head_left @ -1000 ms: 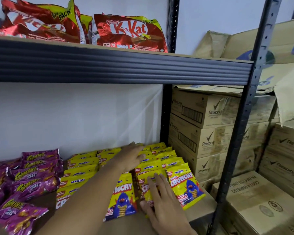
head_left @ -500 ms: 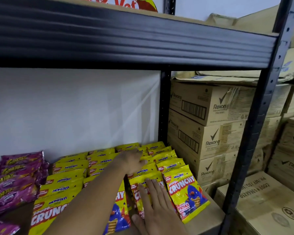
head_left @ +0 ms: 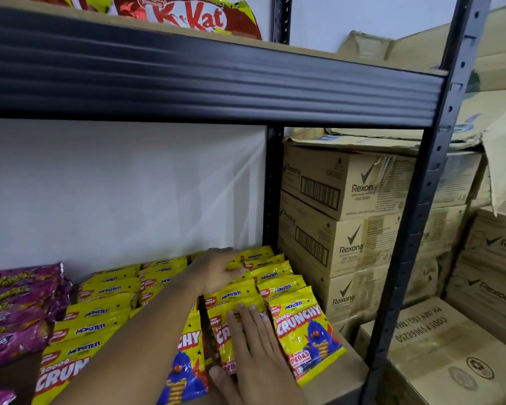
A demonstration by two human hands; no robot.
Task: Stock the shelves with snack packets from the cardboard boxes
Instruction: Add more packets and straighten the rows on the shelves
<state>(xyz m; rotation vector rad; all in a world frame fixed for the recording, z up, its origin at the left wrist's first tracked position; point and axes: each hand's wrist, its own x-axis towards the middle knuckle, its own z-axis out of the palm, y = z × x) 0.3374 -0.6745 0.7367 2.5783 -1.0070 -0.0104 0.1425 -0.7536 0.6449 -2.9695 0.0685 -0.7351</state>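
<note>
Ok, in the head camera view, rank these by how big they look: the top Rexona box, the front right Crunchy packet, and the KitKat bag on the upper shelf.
1. Top Rexona box, largest.
2. KitKat bag, though the frame's top edge crops it, so unsure.
3. Front right Crunchy packet, smallest, even though it lies nearer the camera.

The flat plastic snack packets [head_left: 303,331] were bright yellow, with red-and-white lettering and a blue monster figure. Crinkled purple packets [head_left: 18,311] beside them bore yellow lettering. Glossy red foil bags [head_left: 187,17] showed white lettering. The metal shelf frame [head_left: 205,83] was black; the stacked cardboard boxes [head_left: 348,188] were plain brown with dark print.
</note>
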